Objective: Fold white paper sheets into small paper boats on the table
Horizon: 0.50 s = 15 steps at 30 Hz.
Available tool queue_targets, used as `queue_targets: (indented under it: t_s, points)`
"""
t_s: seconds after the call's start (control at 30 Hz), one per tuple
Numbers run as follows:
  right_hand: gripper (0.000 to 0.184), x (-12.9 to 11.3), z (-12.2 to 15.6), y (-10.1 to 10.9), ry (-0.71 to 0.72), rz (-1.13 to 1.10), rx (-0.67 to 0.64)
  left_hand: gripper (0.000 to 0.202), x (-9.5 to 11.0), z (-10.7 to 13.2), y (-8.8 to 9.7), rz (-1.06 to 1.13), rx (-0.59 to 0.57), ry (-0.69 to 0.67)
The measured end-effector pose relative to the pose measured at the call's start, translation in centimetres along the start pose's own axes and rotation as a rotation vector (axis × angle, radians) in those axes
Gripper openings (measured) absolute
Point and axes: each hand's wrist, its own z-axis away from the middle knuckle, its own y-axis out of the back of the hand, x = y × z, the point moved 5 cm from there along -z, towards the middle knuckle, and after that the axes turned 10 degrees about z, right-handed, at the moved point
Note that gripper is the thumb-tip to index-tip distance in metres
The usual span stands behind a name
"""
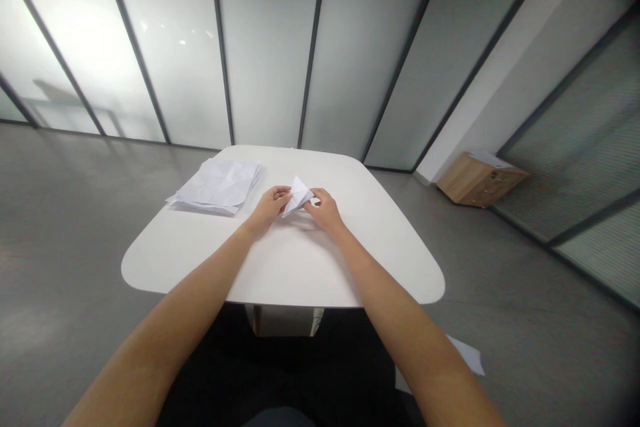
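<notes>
Folded white paper (299,195), pointed and roughly triangular, tilted between both hands above the middle of the tabletop (310,273). Its lower corner close to the surface, though contact impossible to tell from this view. Left hand (270,207) at the paper's left side, left-hand fingers (280,195) curled and pressed together, pinching the folded edge. Right hand (324,210) at the opposite side, right-hand fingers (317,197) bent and gathered, pinching the other edge. Thumb positions hidden by fingers and paper, so exact grips impossible to make out. Both bare forearms reaching forward from the bottom of the view, wrists just above the tabletop.

Left of the left hand and near it, a loose stack of creased white paper sheets (217,185) lying flat on the tabletop, its corners uneven and slightly overhanging one another. Below the tabletop's near edge, dark clothing (280,373) over the person's lap. Off to the right, on a grey concrete floor (520,307), a single sheet of white paper (467,355), partly behind the right forearm. Farther right, against the wall, a low wooden drawer cabinet (480,180) with white paper (489,159) on top. Beyond the tabletop, frosted glass partitions (267,47) in dark metal frames.
</notes>
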Motion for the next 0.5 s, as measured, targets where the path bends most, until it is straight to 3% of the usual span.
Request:
queue_targets:
  t_s: [0.13, 0.27, 0.4, 0.5]
  points:
    - [0.035, 0.0, 0.1, -0.6, -0.009, -0.024, -0.024, 0.036, 0.4, 0.3, -0.4, -0.089, -0.035, -0.012]
    - [0.033, 0.3, 0.1, -0.9, -0.044, -0.063, -0.032, 0.044, 0.9, 1.1, -1.5, -0.156, -0.169, -0.022]
    - [0.039, 1.1, 0.3, -0.5, -0.135, -0.055, -0.001, 0.052, 1.7, 1.9, -2.5, -0.271, -0.307, -0.114]
    - [0.035, 1.3, 0.4, -0.4, -0.194, -0.033, -0.011, 0.055, 2.2, 2.1, -2.7, -0.367, -0.323, -0.197]
